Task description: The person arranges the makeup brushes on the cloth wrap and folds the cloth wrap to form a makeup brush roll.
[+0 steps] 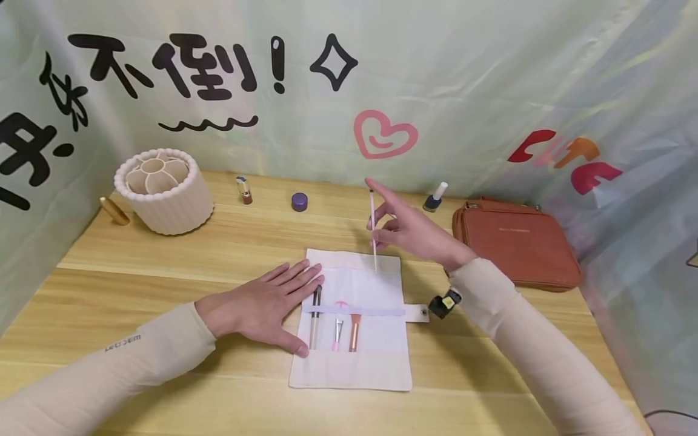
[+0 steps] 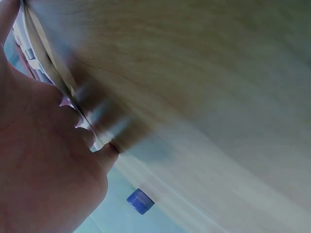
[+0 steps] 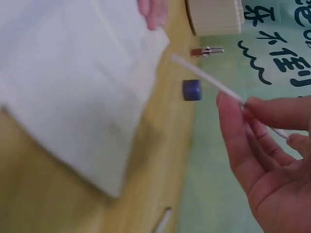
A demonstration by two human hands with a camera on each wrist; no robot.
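Head view: left hand (image 1: 262, 306) lies flat, fingers straight and spread, at the 9 o'clock edge of the white brush roll (image 1: 354, 327). Judged to pin the cloth so it cannot slide or curl on the table (image 1: 163, 290). Thumb tip sits just beside the dark-handled brush (image 1: 315, 318) tucked under the roll's elastic band.

Right hand (image 1: 414, 233) is raised above the roll's 12 o'clock edge. Its grip is a light pinch, thumb against fingers, on a thin white stick-like tool (image 1: 373, 227); index finger points out straight. Tool stands near upright, lower tip close to the cloth; contact cannot be told. Right wrist view confirms the pinch on the thin white tool (image 3: 214, 82), most of its length free of the fingers.

Two further brushes, one pink (image 1: 338, 335) and one copper-handled (image 1: 355, 332), sit in the band with handles in the bottom pocket.

Surroundings: cream holder (image 1: 163, 191) at 10 o'clock, purple jar (image 1: 299, 201) and nail polish bottle (image 1: 434, 197) along the far edge, brown pouch (image 1: 518, 242) at 2 o'clock.
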